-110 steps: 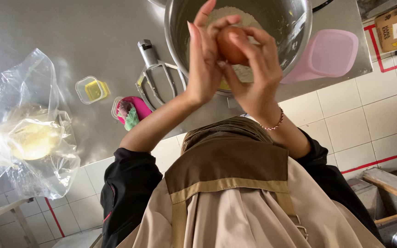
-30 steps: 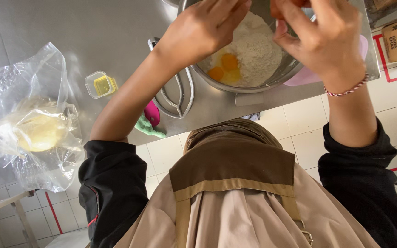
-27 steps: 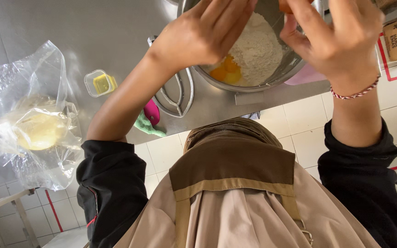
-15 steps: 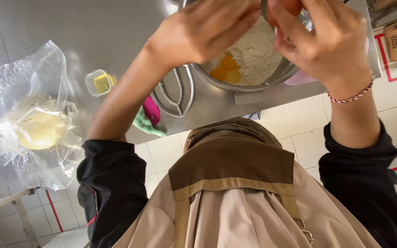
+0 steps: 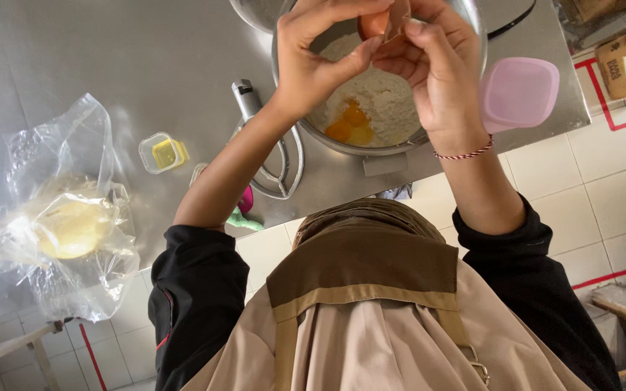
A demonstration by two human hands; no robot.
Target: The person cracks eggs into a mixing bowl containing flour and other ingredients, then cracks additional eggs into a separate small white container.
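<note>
Both of my hands are raised over a metal mixing bowl [image 5: 475,51] on the steel table [image 5: 110,58]. My left hand [image 5: 320,51] and my right hand [image 5: 436,65] pinch a brown egg [image 5: 380,22] between their fingertips, and its shell looks split. The egg hangs over the far side of the bowl. Inside the bowl lie white flour [image 5: 393,108] and orange egg yolks [image 5: 351,124]. A red and white bracelet [image 5: 461,153] circles my right wrist.
A wire whisk attachment [image 5: 273,170] lies left of the bowl, with a pink and green object [image 5: 244,211] at the table edge. Further left are a small clear tub of yellow stuff [image 5: 162,152] and a plastic bag holding a pale yellow lump [image 5: 70,228]. A pink lid [image 5: 519,90] sits right of the bowl, a cardboard box [image 5: 621,61] beyond.
The whole egg from earlier is gone and yolks now lie on the flour. Over the last second my hands drew together and now hold an egg over the bowl.
</note>
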